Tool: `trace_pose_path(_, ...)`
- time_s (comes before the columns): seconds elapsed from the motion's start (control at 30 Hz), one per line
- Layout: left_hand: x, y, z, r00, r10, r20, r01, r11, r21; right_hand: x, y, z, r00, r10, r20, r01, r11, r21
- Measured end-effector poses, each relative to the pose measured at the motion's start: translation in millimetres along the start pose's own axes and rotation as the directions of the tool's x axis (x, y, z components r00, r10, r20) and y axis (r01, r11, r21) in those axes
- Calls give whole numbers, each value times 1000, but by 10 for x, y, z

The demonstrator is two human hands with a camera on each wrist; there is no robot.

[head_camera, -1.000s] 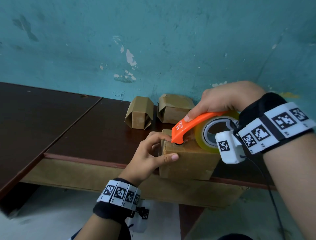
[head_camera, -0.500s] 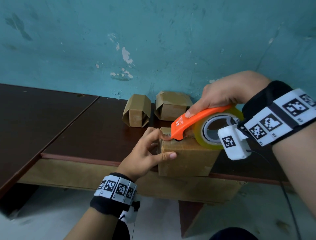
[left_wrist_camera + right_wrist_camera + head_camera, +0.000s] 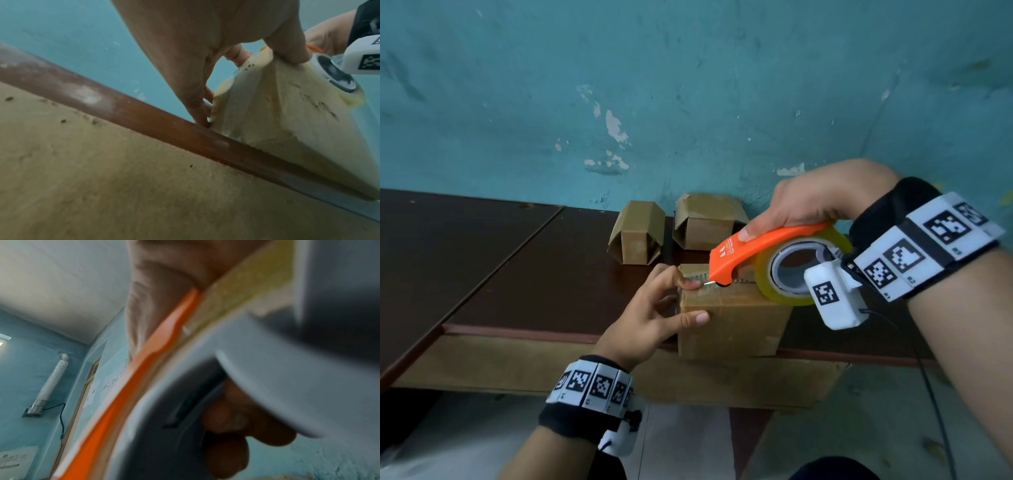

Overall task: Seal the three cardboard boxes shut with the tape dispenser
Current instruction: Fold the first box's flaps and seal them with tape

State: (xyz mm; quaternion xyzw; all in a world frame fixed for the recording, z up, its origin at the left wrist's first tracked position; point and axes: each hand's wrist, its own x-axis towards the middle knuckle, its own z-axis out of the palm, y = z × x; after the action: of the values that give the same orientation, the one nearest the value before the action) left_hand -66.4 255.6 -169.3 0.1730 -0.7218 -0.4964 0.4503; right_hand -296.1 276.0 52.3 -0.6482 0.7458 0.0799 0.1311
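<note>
A cardboard box (image 3: 732, 322) stands at the dark table's front edge (image 3: 517, 333). My right hand (image 3: 811, 205) grips the orange tape dispenser (image 3: 760, 253) with its yellowish roll (image 3: 767, 277) resting on the box top, the nose near the box's left end. My left hand (image 3: 654, 308) holds the box's left end: the thumb lies on the front face and a fingertip presses the tape end on the top edge. In the left wrist view the box (image 3: 277, 104) shows tape on its face. The right wrist view shows the dispenser (image 3: 131, 386) blurred. Two more boxes (image 3: 637, 236) (image 3: 707, 222) lie by the wall.
A teal wall (image 3: 688, 85) rises right behind the table. The dark tabletop (image 3: 465, 246) stretches to the left of the boxes. A black cable (image 3: 928, 377) hangs from my right wrist camera down past the table's front edge.
The dispenser has shifted right along the box top, its nose lifting a little. A short strip of tape now shows under my left fingertip. The left hand stays on the box.
</note>
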Motion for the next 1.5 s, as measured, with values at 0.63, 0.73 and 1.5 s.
trace_pose_path(0.63, 7, -47, -20, 1000, -13, 11, 14, 1000, -25, -66, 183, 21, 1000, -10, -25, 11, 999, 40)
trace_pose_path(0.73, 4, -38, -15, 1000, -7, 14, 7, 1000, -24, -94, 167, 37, 999, 4, -49, -4, 1000, 10)
trace_pose_path(1.5, -14, 45, 25, 996, -80, -24, 80, 996, -27, -106, 438, 98, 1000, 2, 24, -2, 1000, -4)
